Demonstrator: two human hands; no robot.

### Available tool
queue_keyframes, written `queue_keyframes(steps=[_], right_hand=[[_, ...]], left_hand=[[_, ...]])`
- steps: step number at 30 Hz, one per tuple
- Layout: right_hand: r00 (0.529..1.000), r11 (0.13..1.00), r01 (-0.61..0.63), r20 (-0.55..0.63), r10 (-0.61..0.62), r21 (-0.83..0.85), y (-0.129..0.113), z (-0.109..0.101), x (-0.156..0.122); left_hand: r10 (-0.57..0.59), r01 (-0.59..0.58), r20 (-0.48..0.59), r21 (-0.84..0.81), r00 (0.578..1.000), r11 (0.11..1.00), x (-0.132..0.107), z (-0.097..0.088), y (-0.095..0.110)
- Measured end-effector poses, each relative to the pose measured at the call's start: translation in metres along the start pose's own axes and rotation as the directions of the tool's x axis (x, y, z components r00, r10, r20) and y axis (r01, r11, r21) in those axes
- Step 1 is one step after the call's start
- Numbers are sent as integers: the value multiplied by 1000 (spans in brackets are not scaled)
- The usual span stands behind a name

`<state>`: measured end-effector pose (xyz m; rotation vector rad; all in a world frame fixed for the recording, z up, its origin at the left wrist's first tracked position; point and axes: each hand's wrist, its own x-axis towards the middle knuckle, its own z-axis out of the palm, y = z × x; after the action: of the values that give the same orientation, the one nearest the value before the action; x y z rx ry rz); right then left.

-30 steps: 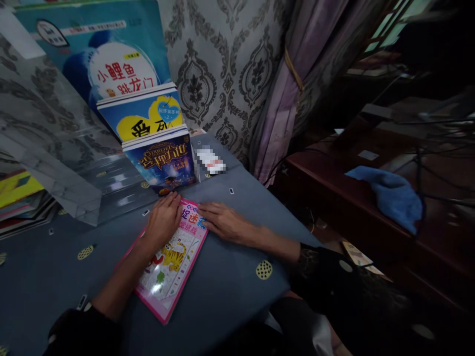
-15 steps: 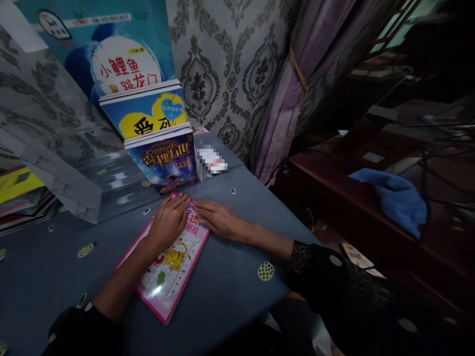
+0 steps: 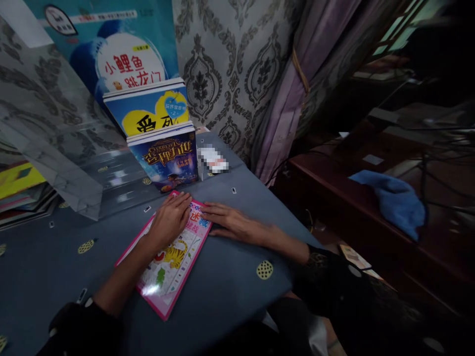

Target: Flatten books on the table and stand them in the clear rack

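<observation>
A pink children's book (image 3: pixel 168 262) with a tiger on its cover lies flat on the grey-blue table (image 3: pixel 230 277). My left hand (image 3: pixel 171 221) rests flat on the book's upper part, fingers stretched out. My right hand (image 3: pixel 230 221) lies flat beside the book's right edge, its fingertips touching the top right corner. Just beyond the hands, a dark blue book (image 3: pixel 167 159) stands upright, with a blue and yellow book (image 3: pixel 150 108) behind it and a large teal book (image 3: pixel 111 54) at the back.
A clear plastic stand (image 3: pixel 63 148) sits to the left, with a stack of books (image 3: pixel 22 190) beyond it. Patterned wallpaper and a purple curtain (image 3: pixel 285 89) close the back. To the right stands a dark wooden bench with a blue cloth (image 3: pixel 393 200) and cables.
My left hand slid a little to the right along the top of the pink book. My right hand drew back slightly towards the right edge. The book has stayed in place.
</observation>
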<state>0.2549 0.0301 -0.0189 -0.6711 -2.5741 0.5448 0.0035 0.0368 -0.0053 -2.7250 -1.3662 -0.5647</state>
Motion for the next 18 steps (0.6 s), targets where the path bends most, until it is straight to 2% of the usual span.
queue_keyframes(steps=[4,8,18], right_hand=[[1000,1000,7,13,-7,8,6,3,4],[999,1000,1,-41,-2,-27,9,8,3],[990,964,-73,-133,40,-255,-12,4,-5]], left_hand=[[-9,9,3,-4,1000,1000,0,-1,0],[-11,11,8,-20,1000,1000,0,-2,2],[52,-49,31,-85,998,995,0,0,17]])
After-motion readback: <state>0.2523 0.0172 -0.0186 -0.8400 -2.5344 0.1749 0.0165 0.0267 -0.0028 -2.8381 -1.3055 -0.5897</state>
